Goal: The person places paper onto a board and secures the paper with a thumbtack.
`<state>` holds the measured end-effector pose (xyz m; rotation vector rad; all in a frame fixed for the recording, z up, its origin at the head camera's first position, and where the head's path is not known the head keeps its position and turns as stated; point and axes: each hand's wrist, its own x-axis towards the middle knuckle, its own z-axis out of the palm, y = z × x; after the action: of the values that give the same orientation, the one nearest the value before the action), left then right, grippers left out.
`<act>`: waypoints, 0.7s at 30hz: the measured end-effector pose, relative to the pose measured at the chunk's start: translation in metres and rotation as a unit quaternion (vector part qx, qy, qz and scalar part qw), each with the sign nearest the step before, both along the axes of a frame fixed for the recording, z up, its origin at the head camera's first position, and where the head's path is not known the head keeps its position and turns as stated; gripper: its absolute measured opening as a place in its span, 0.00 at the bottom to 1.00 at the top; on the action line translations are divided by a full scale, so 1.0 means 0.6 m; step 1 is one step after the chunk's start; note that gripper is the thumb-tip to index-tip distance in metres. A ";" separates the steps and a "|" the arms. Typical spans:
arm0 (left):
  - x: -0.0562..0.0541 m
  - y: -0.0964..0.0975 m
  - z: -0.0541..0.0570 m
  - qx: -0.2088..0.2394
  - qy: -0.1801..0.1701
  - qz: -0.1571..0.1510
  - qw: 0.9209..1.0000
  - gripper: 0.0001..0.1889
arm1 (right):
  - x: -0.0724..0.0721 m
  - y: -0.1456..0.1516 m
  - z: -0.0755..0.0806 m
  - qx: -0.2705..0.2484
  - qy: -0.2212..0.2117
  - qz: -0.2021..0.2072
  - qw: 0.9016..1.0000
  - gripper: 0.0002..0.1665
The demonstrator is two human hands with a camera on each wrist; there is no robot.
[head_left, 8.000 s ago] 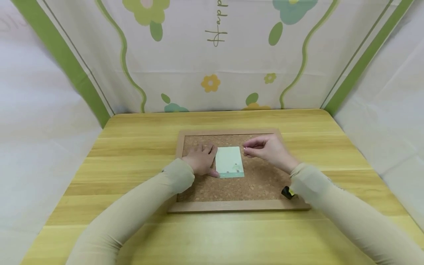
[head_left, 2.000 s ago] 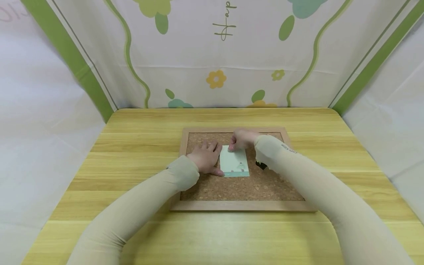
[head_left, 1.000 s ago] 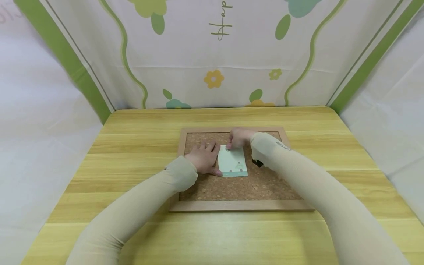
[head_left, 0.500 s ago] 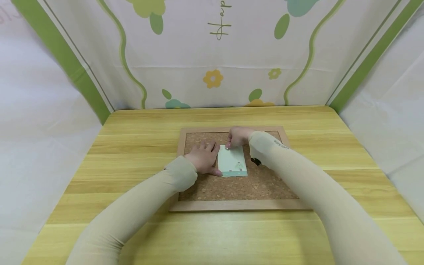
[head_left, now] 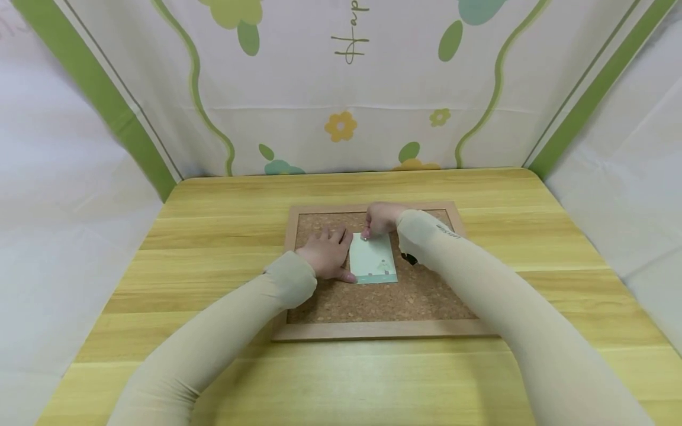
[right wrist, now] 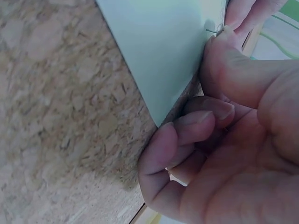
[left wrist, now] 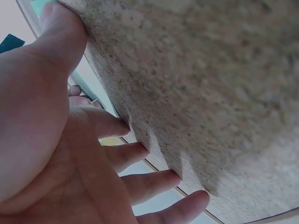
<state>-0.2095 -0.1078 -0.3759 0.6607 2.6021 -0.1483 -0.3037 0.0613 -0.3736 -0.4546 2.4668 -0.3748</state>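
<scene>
On the framed corkboard [head_left: 373, 330] lies a pale green paper note [head_left: 372, 257] with a darker band along its bottom edge. My left hand [head_left: 326, 254] rests flat with spread fingers on the cork, its thumb at the note's lower left corner. In the left wrist view the fingertips [left wrist: 135, 151] touch the board. My right hand [head_left: 382, 219] pinches a pushpin [head_left: 365, 238] between thumb and finger near the note's top edge. In the right wrist view the pin's thin needle [right wrist: 211, 31] points at the paper; its other fingers [right wrist: 156, 149] are curled against the board.
The board lies on a yellow wood-grain table [head_left: 213, 236]. A white cloth with printed flowers [head_left: 341, 126] hangs behind it, and white cloth [head_left: 613, 207] lines the sides. A small black object [head_left: 409, 258] shows beside the right cuff.
Since the oldest frame my right hand has moved left from beside the note to its top edge, with the pushpin. Lately it has hardly moved. My left hand stays in place.
</scene>
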 end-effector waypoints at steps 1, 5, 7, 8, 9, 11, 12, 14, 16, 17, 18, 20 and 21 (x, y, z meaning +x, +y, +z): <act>0.000 0.000 -0.001 0.000 0.000 0.000 1.000 0.57 | 0.000 0.000 0.000 0.000 0.001 0.000 1.000 0.13; 0.000 0.000 -0.002 0.000 -0.003 0.001 1.000 0.57 | 0.000 -0.001 -0.001 0.002 0.002 -0.001 1.000 0.12; 0.000 0.000 -0.001 0.001 -0.004 0.002 1.000 0.57 | 0.000 -0.002 -0.001 0.006 0.004 -0.001 1.000 0.12; 0.001 0.001 -0.001 0.002 -0.004 0.003 1.000 0.57 | 0.000 -0.002 -0.001 0.007 0.005 -0.002 1.000 0.13; 0.001 0.001 0.000 0.003 -0.005 0.004 1.000 0.57 | 0.001 -0.002 0.000 0.008 0.006 -0.002 1.000 0.13; 0.001 0.002 0.000 0.003 -0.006 0.005 1.000 0.57 | 0.001 -0.002 0.001 0.008 0.006 -0.002 1.000 0.13; 0.001 0.002 0.001 0.003 -0.006 0.005 1.000 0.57 | 0.001 -0.002 0.001 0.008 0.006 -0.002 1.000 0.12; 0.002 0.002 0.001 0.003 -0.006 0.007 1.000 0.57 | 0.002 -0.002 0.001 0.006 0.006 -0.002 1.000 0.12; 0.002 0.002 0.002 0.000 -0.005 0.007 1.000 0.57 | 0.002 -0.002 0.001 0.003 0.004 0.000 1.000 0.12; 0.002 0.003 0.002 0.000 -0.005 0.007 1.000 0.57 | 0.002 -0.001 0.001 0.001 0.004 0.001 1.000 0.13; 0.003 0.003 0.003 0.000 -0.004 0.007 1.000 0.57 | 0.002 -0.001 0.001 -0.001 0.005 0.003 1.000 0.13; 0.004 0.003 0.003 0.001 -0.003 0.007 1.000 0.57 | 0.001 0.000 0.001 -0.006 0.005 0.009 1.000 0.13; 0.004 0.003 0.003 0.000 -0.002 0.006 1.000 0.57 | 0.001 0.000 0.002 -0.007 0.006 0.012 1.000 0.14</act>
<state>-0.2070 -0.1060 -0.3739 0.6442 2.6021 -0.1421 -0.3028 0.0615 -0.3727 -0.4936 2.4691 -0.3805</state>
